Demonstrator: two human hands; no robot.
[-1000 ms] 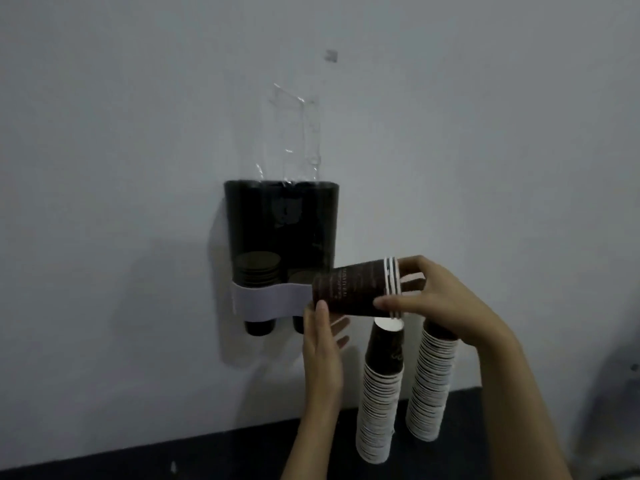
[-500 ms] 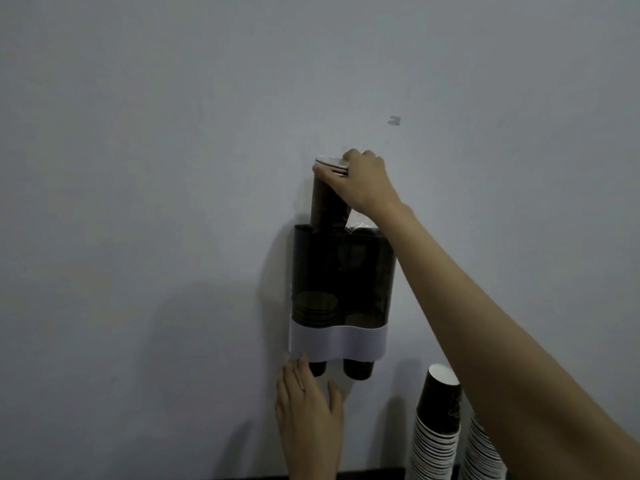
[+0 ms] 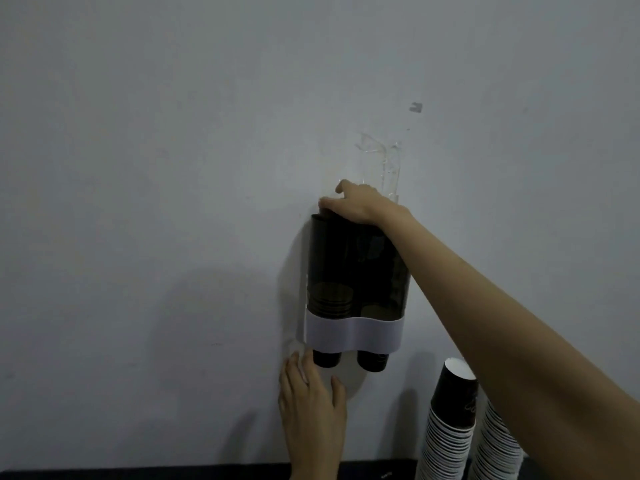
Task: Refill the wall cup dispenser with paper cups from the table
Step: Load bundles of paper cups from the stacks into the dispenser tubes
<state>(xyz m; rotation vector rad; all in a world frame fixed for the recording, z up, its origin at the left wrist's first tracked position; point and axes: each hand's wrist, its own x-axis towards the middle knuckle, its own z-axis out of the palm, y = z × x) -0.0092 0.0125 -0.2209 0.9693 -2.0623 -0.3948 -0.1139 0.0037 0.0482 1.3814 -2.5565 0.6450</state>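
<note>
A dark twin-tube wall cup dispenser with a white band hangs on the grey wall. My right hand lies over the top of its left tube, fingers curled on the rim of a small stack of paper cups sunk almost fully into the tube. Cup bottoms stick out below both tubes. My left hand rests open against the wall under the left tube, fingertips beside that cup bottom.
Two tall stacks of dark paper cups stand at the lower right, partly behind my right forearm. The dark table edge runs along the bottom. Clear tape clings to the wall above the dispenser.
My right hand lifted the small stack of cups from in front of the dispenser to its top and pushed it down into the left tube. My left hand dropped below the dispenser.
</note>
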